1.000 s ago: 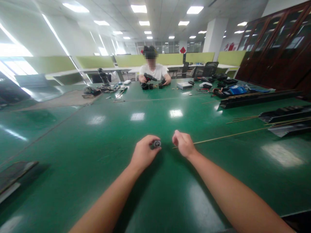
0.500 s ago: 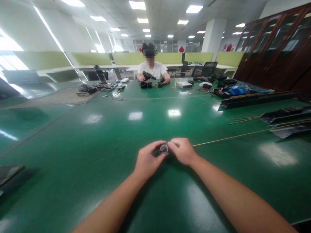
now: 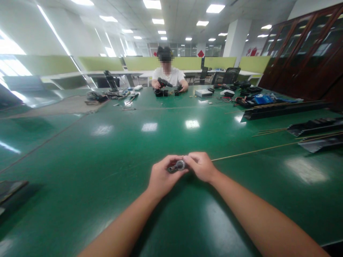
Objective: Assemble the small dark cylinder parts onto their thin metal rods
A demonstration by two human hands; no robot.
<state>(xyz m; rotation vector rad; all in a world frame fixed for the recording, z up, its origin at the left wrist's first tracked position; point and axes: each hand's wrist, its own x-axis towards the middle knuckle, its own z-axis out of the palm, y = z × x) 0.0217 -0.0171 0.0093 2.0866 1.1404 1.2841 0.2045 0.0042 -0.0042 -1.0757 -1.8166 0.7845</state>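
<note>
Over the green tabletop, my left hand [image 3: 162, 177] curls its thumb and fingers around a small silver-grey metal fitting [image 3: 180, 165] with a round collar and a narrower tube-like end pointing left. My right hand [image 3: 200, 166] is closed against the fitting's right side, its fingertips hiding that end. A long thin brass-coloured rod [image 3: 252, 152] runs out to the right from behind my right hand. Whether my right fingers grip the rod too, I cannot tell.
Across the green table [image 3: 128, 142] sits a person [image 3: 167, 75] in a white shirt, holding a black power drill [image 3: 164, 82]. Dark channels [image 3: 284, 110] with thin rods lie on the right. Tools and parts [image 3: 118, 94] clutter the far left. A flat dark object [image 3: 12, 189] is at the left edge.
The fitting has turned in my hands: its narrow end faced me before and now points left, showing more of its length. My hands have barely shifted.
</note>
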